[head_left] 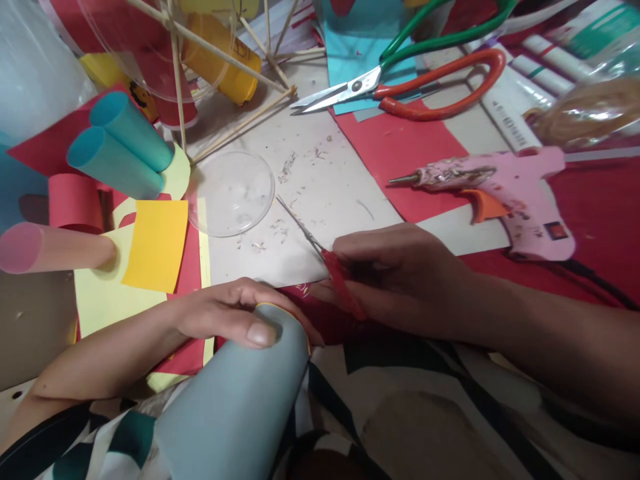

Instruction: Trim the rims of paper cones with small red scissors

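Note:
My left hand [233,313] is curled over the top end of a pale blue-grey paper tube [235,407] that lies toward me, thumb pressed on its rim. My right hand [400,273] is closed on small red-handled scissors [340,277] whose thin blades [300,227] point up-left across the grey work surface [320,180]. The scissors' tip ends close to a clear plastic lid [230,193]. Both hands sit near the table's front edge, a short gap between them.
A pink glue gun [505,193] lies at right on red paper [400,153]. Large orange and green scissors [425,80] lie at the back. Rolled teal tubes [120,147], a pink tube [50,248], yellow paper [157,243] and a stick frame [225,53] crowd the left.

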Tool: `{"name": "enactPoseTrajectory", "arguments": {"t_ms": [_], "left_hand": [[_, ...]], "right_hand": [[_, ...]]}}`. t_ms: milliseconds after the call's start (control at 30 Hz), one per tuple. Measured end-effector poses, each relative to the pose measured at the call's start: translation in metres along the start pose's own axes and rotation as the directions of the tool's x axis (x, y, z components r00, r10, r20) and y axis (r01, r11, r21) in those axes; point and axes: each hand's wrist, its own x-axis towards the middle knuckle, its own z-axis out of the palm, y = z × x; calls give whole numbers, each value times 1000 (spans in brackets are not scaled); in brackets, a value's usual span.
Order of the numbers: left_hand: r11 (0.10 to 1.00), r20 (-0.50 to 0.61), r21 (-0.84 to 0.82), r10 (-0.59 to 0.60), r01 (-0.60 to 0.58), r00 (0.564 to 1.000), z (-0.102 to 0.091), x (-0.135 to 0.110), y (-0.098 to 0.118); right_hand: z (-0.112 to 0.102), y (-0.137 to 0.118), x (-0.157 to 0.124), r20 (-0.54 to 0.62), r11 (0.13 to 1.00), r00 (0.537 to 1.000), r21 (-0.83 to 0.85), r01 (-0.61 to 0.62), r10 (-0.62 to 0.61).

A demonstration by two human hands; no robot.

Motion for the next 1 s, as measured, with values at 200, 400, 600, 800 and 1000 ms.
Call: {"name": "enactPoseTrajectory", "arguments": {"t_ms": [200,400,600,800,1000], "left_hand": [[857,-248,-497,12,-138,969,0,-2,-6],[734,-392,-624,4,-269,920,-13,-4,-10],[721,-416,-607,68,-333,907,-10,1,-5],[760,-471,-546,69,-352,879,-11,0,-3],[783,-521,-500,71,-371,851,-7,1,-2]], "right_hand": [[-1,-3,1,-8,1000,1000,13,-18,18],[-1,-4,2,-7,998,998,14,-55,55],[-1,-3,1,-3,996,997,-25,-81,81],[-1,0,1,20,995,996,-61,-83,84],[0,3,0,51,989,995,-129,-77,84]]}}
